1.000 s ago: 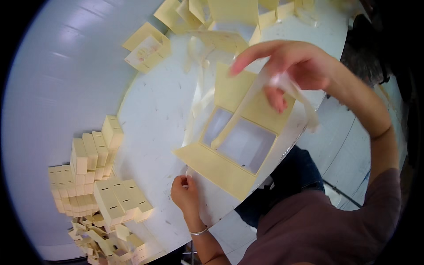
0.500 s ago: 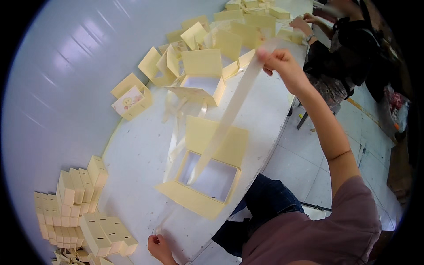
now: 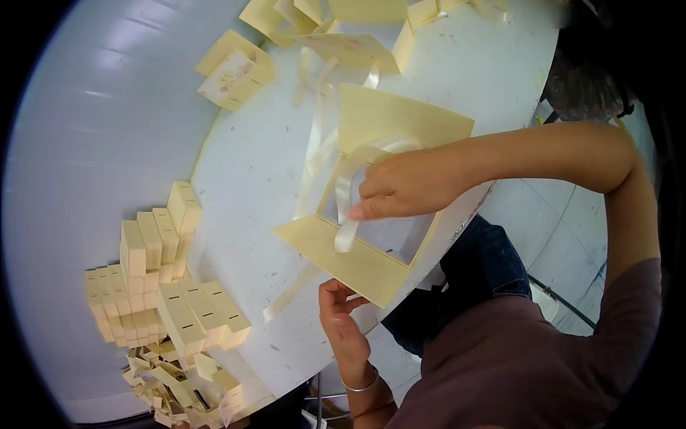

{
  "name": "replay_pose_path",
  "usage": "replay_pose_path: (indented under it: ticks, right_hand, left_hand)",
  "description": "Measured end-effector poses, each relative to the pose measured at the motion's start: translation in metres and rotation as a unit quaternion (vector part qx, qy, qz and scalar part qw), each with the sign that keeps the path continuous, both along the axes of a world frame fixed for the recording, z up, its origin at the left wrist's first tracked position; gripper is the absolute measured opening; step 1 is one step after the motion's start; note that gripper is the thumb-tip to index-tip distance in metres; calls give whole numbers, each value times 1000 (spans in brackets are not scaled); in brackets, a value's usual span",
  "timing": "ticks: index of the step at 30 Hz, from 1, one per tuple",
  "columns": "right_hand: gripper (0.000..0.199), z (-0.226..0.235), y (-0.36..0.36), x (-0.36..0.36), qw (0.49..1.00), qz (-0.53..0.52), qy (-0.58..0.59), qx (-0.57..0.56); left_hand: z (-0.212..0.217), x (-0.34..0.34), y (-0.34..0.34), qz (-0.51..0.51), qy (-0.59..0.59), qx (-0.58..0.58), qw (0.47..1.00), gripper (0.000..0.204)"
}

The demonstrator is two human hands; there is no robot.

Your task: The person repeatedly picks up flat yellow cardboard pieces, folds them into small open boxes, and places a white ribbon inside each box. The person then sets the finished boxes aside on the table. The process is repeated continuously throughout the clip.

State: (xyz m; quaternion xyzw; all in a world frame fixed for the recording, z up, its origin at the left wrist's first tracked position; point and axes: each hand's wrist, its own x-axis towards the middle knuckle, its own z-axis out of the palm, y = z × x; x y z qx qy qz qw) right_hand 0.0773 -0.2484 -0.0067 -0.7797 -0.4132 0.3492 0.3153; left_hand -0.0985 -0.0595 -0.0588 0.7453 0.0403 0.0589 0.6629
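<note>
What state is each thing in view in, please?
Cream gift box: open, near flap folded outward.
Satin ribbon: looped, pinched in right hand.
Left hand: at near flap's edge, grip unclear.
Ribbon left of the box: slack.
Stacked boxes at left: closed.
Floral-print box, upper left: open.
Lower-left heap of boxes: jumbled.

We see a pale yellow box (image 3: 397, 237) open near the table (image 3: 246, 182) edge, turned at a slant. Its plain lid (image 3: 407, 118) leans back on the far side, and its flap (image 3: 332, 259) spreads outward on the near side. Between them we look into a whitish interior, partly hidden. A glossy cream ribbon (image 3: 346, 237) arches over the box, its rounded end reaching above the flap. From beneath the flap a pale strip (image 3: 287, 294) runs onto the table; we cannot tell whether both are one piece.
</note>
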Motion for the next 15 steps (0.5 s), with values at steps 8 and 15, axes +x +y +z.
replay_pose_path:
  ticks: [8, 15]
  right_hand:
    - [26, 4, -7, -5, 959, -47, -165, 225]
    - [15, 7, -17, 3, 938, -30, -239, 251]
  left_hand:
    - [64, 65, -3, 62, -198, 393, 896, 40]
    - [78, 83, -13, -43, -111, 415, 902, 4]
